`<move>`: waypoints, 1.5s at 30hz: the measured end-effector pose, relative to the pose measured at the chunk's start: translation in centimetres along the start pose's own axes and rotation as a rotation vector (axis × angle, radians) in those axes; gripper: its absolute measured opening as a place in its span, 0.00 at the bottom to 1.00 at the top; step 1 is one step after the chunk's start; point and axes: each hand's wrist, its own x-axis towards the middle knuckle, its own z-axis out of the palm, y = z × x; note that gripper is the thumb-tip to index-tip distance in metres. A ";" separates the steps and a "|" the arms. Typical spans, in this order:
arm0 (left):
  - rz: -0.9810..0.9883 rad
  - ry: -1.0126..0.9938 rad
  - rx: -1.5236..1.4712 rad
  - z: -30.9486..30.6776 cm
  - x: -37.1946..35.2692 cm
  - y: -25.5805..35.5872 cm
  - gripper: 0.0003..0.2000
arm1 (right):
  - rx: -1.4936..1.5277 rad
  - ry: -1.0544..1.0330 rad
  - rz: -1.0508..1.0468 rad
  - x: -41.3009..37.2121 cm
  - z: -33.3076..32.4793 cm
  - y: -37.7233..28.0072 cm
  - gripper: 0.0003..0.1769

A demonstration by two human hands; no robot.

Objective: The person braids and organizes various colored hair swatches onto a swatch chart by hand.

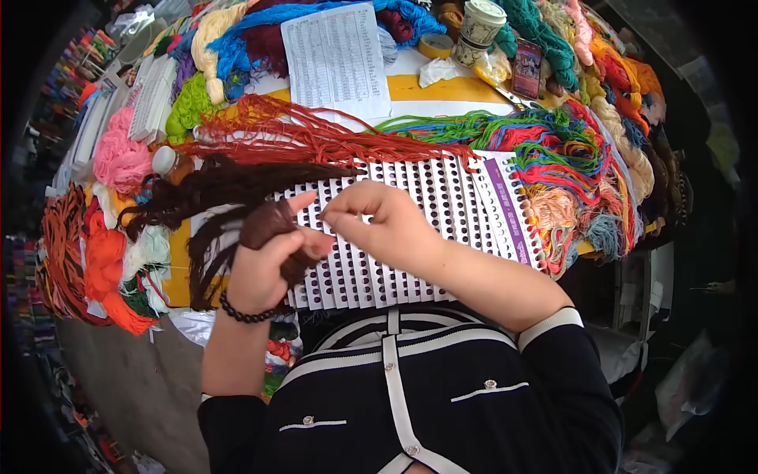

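My left hand [272, 257], a beaded bracelet at its wrist, is wrapped round a bundle of dark brown thread [267, 224]. Close beside it, my right hand [383, 221] is closed in a pinch at thumb and forefinger; what lies between the fingertips is too small to make out. Both hands are over a row of overlapping white cards [410, 272] punched with lines of holes. Long dark brown strands [237, 183] trail leftward from the cards' upper edge. Rust-red threads [316, 142] lie along the top of the cards.
A printed sheet [335, 59] lies behind the cards. Green, blue and red threads [545, 146] hang at the right. A paper cup [480, 30], tape roll [435, 46], phone [527, 68] and scissors [517, 98] sit at the back. Pink yarn [122, 150] and a small jar [168, 162] are at left.
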 end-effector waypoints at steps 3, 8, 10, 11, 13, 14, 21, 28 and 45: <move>-0.008 0.000 -0.077 1.5 -0.3 -0.6 0.23 | 0.347 -0.035 0.152 -0.8 1.6 -0.6 0.07; 0.045 -0.052 0.099 1.8 -0.5 -1.9 0.24 | 0.564 -0.090 0.348 -1.4 1.3 -1.4 0.06; 0.042 -0.074 0.084 2.1 -0.9 -1.9 0.24 | 0.636 -0.123 0.423 -1.6 1.2 -1.5 0.05; 0.044 -0.072 0.083 2.1 -1.0 -1.9 0.24 | 0.635 -0.125 0.423 -1.7 1.2 -1.5 0.05; 0.015 -0.023 -0.107 2.1 -1.2 -1.9 0.23 | 0.683 -0.087 0.401 -2.0 1.1 -1.4 0.05; 0.018 -0.022 -0.107 2.1 -1.2 -1.8 0.23 | 0.682 -0.089 0.400 -2.0 1.1 -1.6 0.05; 0.121 0.094 0.063 2.8 -1.5 -2.0 0.13 | 0.674 -0.026 0.408 -2.2 1.3 -1.8 0.07; 0.275 0.229 0.289 3.7 -1.4 -2.8 0.11 | 0.725 -0.034 0.439 -2.3 1.2 -1.6 0.07; 0.331 0.236 0.290 3.6 -1.2 -3.5 0.09 | 0.699 -0.026 0.414 -2.4 1.3 -1.5 0.06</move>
